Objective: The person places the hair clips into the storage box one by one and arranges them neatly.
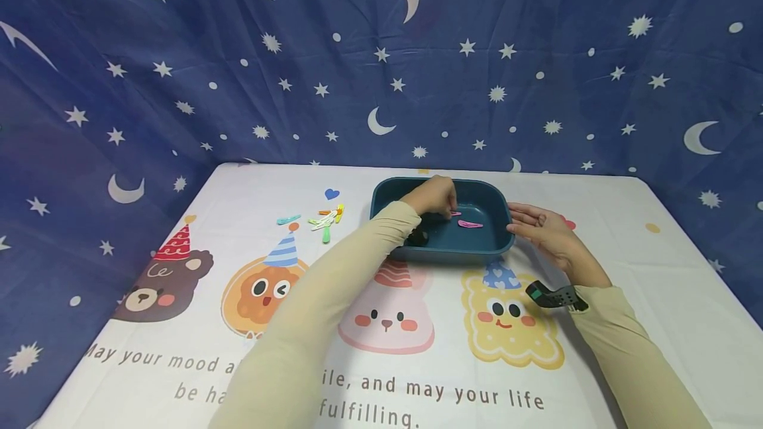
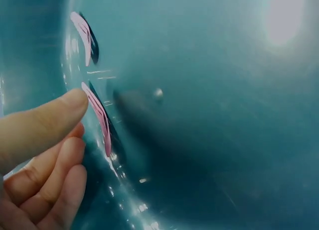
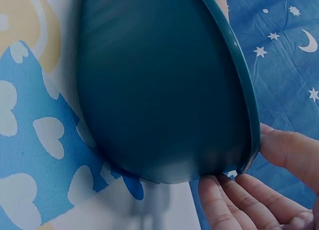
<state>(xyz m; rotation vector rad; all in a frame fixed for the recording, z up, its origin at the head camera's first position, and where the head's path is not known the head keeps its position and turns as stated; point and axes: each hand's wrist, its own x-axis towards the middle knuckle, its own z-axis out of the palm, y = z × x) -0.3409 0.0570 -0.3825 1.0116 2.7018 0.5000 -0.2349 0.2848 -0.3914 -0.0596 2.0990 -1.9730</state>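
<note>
Inside a dark teal plastic bin (image 1: pixel 438 256), my left hand (image 1: pixel 434 196) reaches down from the left. Two pink snap hair clips lie in the bin. One pink hair clip (image 2: pixel 99 115) lies right at the left thumb's tip, while the other fingers are loosely curled below. A second pink hair clip (image 1: pixel 470 224) rests a little apart on the bin floor. At the bin's right end, my right hand (image 3: pixel 259 190) holds the rim, its thumb at the edge and its fingers against the outer wall. The black object at the left wrist is partly hidden by the bin.
Left of the bin, several hair clips lie in a loose cluster, among them a green hair clip (image 1: pixel 326 235) and a white one. A light blue hair clip (image 1: pixel 289 220) lies slightly apart. The printed white tablecloth (image 1: pixel 626 250) meets a starry blue curtain (image 1: pixel 453 85) behind.
</note>
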